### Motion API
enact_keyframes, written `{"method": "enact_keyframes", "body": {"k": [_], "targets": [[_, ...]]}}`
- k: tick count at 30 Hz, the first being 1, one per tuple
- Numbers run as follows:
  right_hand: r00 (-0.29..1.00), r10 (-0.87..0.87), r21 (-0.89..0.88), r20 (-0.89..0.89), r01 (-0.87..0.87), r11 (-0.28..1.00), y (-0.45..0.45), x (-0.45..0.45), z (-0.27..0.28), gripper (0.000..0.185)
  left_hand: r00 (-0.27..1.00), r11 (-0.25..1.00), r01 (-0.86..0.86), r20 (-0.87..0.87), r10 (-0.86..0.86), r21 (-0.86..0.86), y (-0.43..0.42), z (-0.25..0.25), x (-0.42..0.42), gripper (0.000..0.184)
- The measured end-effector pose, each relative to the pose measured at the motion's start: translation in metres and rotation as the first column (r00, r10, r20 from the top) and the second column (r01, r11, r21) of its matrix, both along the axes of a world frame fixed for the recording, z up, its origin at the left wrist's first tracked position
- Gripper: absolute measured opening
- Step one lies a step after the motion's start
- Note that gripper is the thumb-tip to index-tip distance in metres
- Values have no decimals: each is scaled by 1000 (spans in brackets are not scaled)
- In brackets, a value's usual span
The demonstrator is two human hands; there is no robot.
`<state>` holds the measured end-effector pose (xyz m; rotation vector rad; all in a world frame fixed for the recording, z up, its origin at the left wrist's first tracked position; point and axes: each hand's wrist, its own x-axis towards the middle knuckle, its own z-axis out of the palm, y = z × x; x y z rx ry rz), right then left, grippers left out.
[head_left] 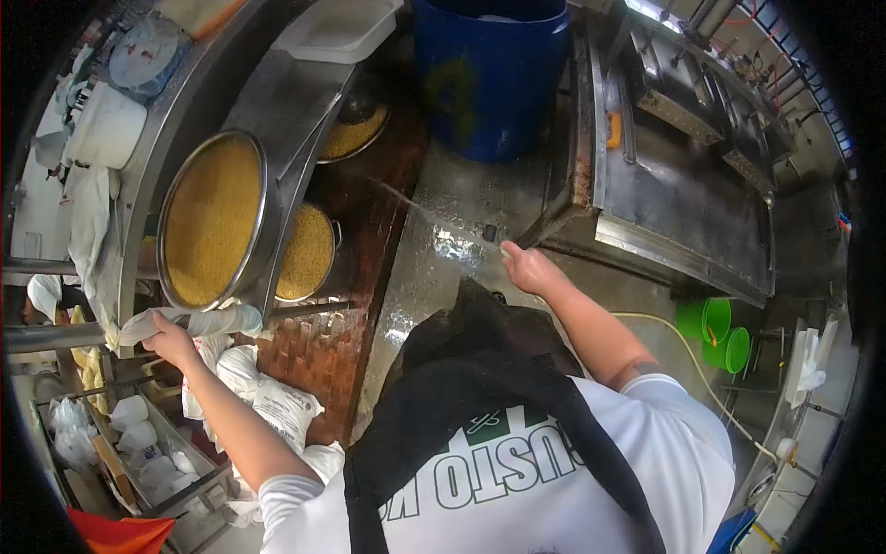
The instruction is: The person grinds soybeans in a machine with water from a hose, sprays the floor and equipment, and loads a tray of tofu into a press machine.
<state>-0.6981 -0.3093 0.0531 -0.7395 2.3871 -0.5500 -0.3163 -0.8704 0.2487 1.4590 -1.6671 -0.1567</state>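
Left: beyond the bench's left edge, a white tub (111, 126) is seen. At the near edge of the steel bench (268, 97), a white cloth (221, 321) is gripped by the left hand (173, 343): fingers curled over it, no gap visible, palm side hidden. Near end of the bench is taken up by a large pan (212, 222), filled with something yellow and grainy. White tray (337, 32) is set at the far right corner. Past the right edge, lower down, two more pans are seen, near one (307, 249) and far one (358, 138), same fill; what they are carried by can't be made out. White bags (281, 406) are piled below the near edge.

Centre: wet floor (452, 198), bordered by a brown strip (374, 231). Thin water jet (403, 198) is sent from the right hand toward the strip. Blue barrel (489, 83) is at the back.

Right hand (533, 270): closed, apparently round the end of the yellow hose (688, 342); end itself is hidden. Hose is routed behind the right forearm, from low right, past green buckets (694, 319), near the grill (688, 198).

Step in hand, as judged: floor being rinsed. Next move calls for the jet to be swept low along the strip, clear of the open pans; splash into the grain is the main risk.
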Motion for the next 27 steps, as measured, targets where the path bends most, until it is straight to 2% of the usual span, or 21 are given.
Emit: {"method": "enact_keyframes", "body": {"k": [2,4,6,11,13,17,19,22,24,25,26,27], "targets": [[999,34,37,1,-34,999,-4,7,7,40,997,999,36,-71,-37,-15,9,4,-8,76],[1000,17,-2,-13,-17,1000,-5,14,4,40,999,1000,20,-38,-20,-10,6,1,-7,73],[1000,10,16,-10,-10,1000,-8,17,4,40,997,996,47,-62,-52,-74,3,-2,-6,73],[1000,-3,29,8,3,1000,-14,29,12,40,996,997,48,-75,-52,-52,16,7,-11,75],[1000,27,-11,-1,-27,1000,-14,33,17,40,994,997,61,-86,-65,-49,16,6,-11,76],[1000,16,-86,-1,-16,996,-4,36,3,41,997,999,-17,-80,13,-43,1,-5,-5,77],[996,-82,2,-46,83,997,6,35,-10,40,992,996,-3,-127,-8,-87,-6,-10,-1,76],[969,-232,67,-89,238,969,31,32,-34,44,989,998,46,-141,-53,-49,7,-4,-6,80],[961,-266,96,-78,273,957,52,26,-45,44,985,986,126,-105,-138,-114,9,-14,1,82],[943,-319,129,-100,330,935,65,24,-58,44,965,972,198,-151,-217,-127,26,-13,-5,83],[919,-373,163,-126,390,906,75,23,-68,44,965,960,209,-116,-233,-187,32,-21,-9,81],[920,-372,167,-126,389,906,83,23,-72,44,997,979,75,-14,-79,-191,45,-36,-13,81]]}}
